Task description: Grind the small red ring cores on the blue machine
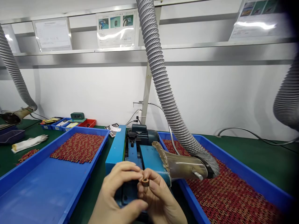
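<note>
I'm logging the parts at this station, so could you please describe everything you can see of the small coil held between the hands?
The coil is a small ring wound in reddish-copper wire, with ridged turns visible round its rim. It is pinched between the fingertips of the left hand and right hand, above the blue machine. Fingers hide most of it. It looks like the rings lying in the right tray.

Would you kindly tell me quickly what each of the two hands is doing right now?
Left hand: fingers closed on the small copper-wound coil.
Right hand: fingers closed on the same coil, pinching it from the other side.
</note>
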Demonstrator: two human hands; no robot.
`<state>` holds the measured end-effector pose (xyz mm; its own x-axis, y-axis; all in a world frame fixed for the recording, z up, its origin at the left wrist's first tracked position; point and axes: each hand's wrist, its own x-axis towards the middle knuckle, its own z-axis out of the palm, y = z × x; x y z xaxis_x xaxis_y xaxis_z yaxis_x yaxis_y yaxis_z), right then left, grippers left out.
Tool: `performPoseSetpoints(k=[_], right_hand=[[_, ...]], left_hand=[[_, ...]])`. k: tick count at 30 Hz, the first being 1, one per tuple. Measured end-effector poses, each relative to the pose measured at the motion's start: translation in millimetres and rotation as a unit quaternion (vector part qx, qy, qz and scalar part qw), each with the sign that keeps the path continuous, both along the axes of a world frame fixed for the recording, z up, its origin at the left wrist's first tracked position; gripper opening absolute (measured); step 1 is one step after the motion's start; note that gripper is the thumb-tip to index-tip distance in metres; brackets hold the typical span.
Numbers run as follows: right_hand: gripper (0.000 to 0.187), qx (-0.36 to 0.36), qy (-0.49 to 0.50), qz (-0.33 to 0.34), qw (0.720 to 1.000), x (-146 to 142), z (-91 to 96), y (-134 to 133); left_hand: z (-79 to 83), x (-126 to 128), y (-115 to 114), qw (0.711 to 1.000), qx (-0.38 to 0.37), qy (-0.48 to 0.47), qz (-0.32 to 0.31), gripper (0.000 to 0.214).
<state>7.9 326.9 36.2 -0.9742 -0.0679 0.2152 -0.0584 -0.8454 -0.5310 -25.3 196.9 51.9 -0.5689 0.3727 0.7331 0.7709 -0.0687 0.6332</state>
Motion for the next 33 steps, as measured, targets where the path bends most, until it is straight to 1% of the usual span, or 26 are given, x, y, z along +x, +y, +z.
performPoseSetpoints(k=[1,2,4,6,8,10,13,16,18,20,23,25,28,30,33], right_hand=[[0.017,-0.011,-0.002,0.006,1.0,0.4,-0.5,-0.1],[0.017,-0.018,-0.002,0.01,1.0,0.7,-1.0,-0.6],[0.018,-0.03,-0.001,0.007,1.0,0.5,-2.1,-2.6],[0.021,-0.035,0.002,-0.004,0.999,-0.6,-3.0,-5.4],[0.022,-0.03,0.004,-0.011,0.999,-2.0,-3.8,-7.8],[0.022,-0.019,0.008,-0.013,1.0,-3.0,-4.7,-9.0],[0.019,0.004,0.03,0.004,1.0,-3.1,-5.3,-8.9],[0.016,0.011,0.047,0.011,0.999,-1.5,-3.7,-8.2],[0.015,0.006,0.037,-0.003,0.999,0.0,-1.2,-8.0],[0.018,0.003,0.018,-0.018,1.0,1.6,1.6,-7.8],[0.018,0.001,0.002,-0.034,0.999,3.7,4.1,-7.5],[0.017,0.001,-0.003,-0.043,0.999,4.8,4.3,-7.6],[0.017,-0.006,-0.006,-0.062,0.998,5.6,4.0,-7.9],[0.019,-0.02,-0.008,-0.065,0.998,5.3,4.2,-7.8],[0.018,-0.041,-0.023,-0.032,0.998,3.4,4.4,-6.2]], left_hand=[[1.1,1.2,1.1,0.999,-0.031,0.008,-0.004,0.042],[1.7,2.3,2.8,0.999,-0.047,0.012,-0.004,0.044],[1.1,4.1,6.9,0.999,-0.035,0.007,0.002,0.034],[-0.7,4.6,10.4,0.999,0.008,-0.032,0.007,0.018],[-2.1,4.3,12.4,0.994,0.055,-0.098,-0.001,0.005],[-2.5,3.4,13.3,0.981,0.087,-0.169,-0.033,0.007],[-2.4,1.5,13.0,0.95,0.153,-0.262,-0.076,0.012],[-3.7,-1.6,10.7,0.926,0.22,-0.301,-0.062,0.014],[-5.3,-3.6,8.4,0.926,0.242,-0.287,-0.041,0.014],[-6.7,-5.1,6.4,0.938,0.235,-0.253,-0.026,0.01],[-7.9,-5.7,4.0,0.965,0.19,-0.177,-0.008,0.003],[-8.1,-5.3,2.4,0.98,0.162,-0.113,0.017,0.008],[-7.1,-3.6,0.2,0.992,0.11,-0.037,0.054,0.014],[-5.5,-1.5,0.3,0.996,0.07,-0.019,0.053,0.019],[-2.1,2.3,4.2,0.999,0.024,-0.044,0.02,0.034]])
